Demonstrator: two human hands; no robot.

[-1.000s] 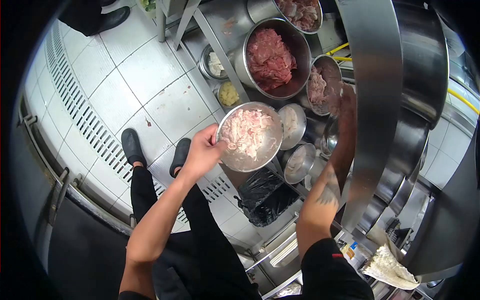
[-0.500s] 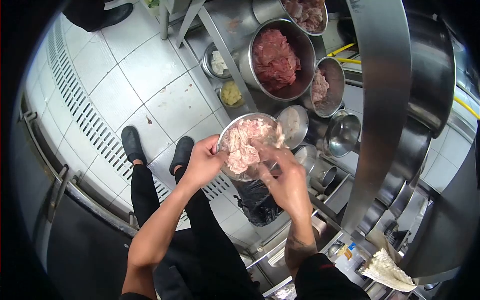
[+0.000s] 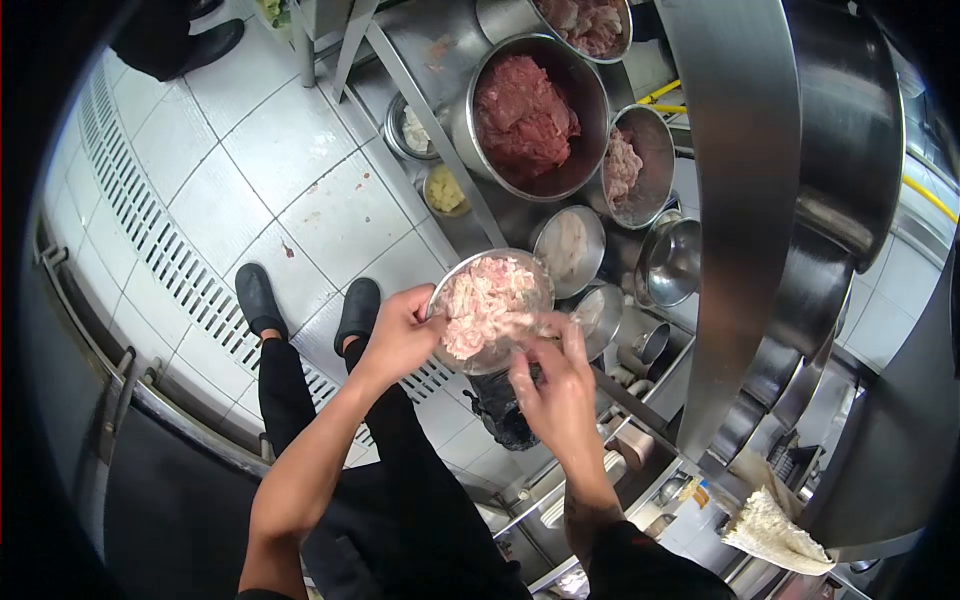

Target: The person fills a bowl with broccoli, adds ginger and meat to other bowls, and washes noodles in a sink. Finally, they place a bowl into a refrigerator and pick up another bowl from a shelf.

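A round metal bowl (image 3: pixel 541 272) is held up over the floor in front of me. Pale pink raw meat strips (image 3: pixel 488 305) are heaped inside it, mostly toward its left. My left hand (image 3: pixel 402 335) grips the bowl's left rim, thumb on top and fingers underneath. At the lower right rim is my right hand (image 3: pixel 556 385), its wet-looking fingers curled loosely and spread apart. Its fingertips are beside the meat and slightly blurred; I see nothing held in them.
On a steel shelf stand a large pot (image 3: pixel 592 95) of dark red meat, a pot (image 3: pixel 658 170) of pinkish meat, and smaller containers. A black plastic bag (image 3: pixel 503 415) hangs below the bowl. A steel edge (image 3: pixel 740 200) rises at right. Another person's shoe (image 3: pixel 215 48) is at upper left.
My right hand has pulled back from within the meat to the bowl's lower right rim. The meat lies more spread out in the bowl. The view has shifted slightly.
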